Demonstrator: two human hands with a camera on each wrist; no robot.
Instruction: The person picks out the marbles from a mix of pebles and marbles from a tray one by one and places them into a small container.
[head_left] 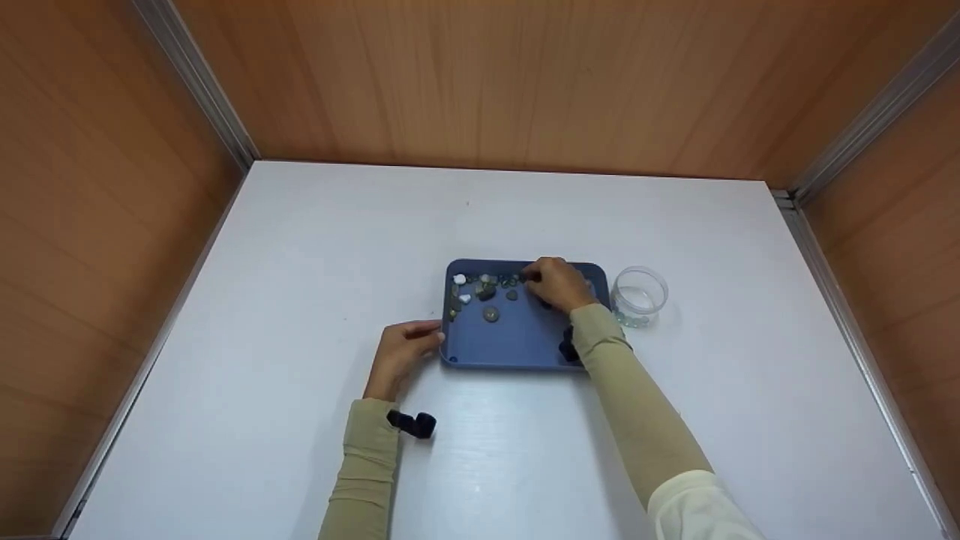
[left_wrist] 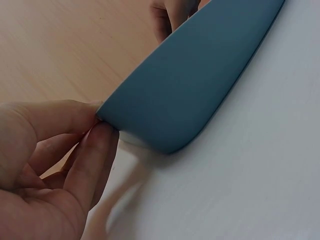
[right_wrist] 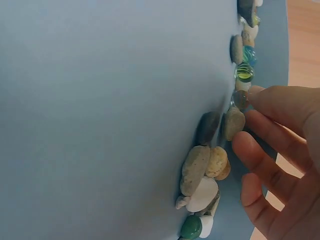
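The blue tray (head_left: 517, 341) lies flat on the white table (head_left: 300, 300), with pebbles and glass marbles (head_left: 484, 289) strewn mostly along its far rim and left side; a clear round jar (head_left: 639, 294) stands just beside its right edge with a few marbles at its foot. The left hand (head_left: 401, 352) steadies the tray, thumb and forefinger (left_wrist: 95, 150) pinching its near-left rim. The right hand (head_left: 559, 283) reaches to the far rim, its fingers loosely spread and slightly curled; one fingertip (right_wrist: 260, 95) touches a clear marble (right_wrist: 240, 99) that sits between a yellow-green marble (right_wrist: 244, 73) and a grey-tan pebble (right_wrist: 233, 123). By the look of it, the step in hand is picking marbles out from among the stones, and this one is only touched, not yet gripped. The next move would call for closing thumb and fingertip on that marble alone, without dragging the pebble that lies against it
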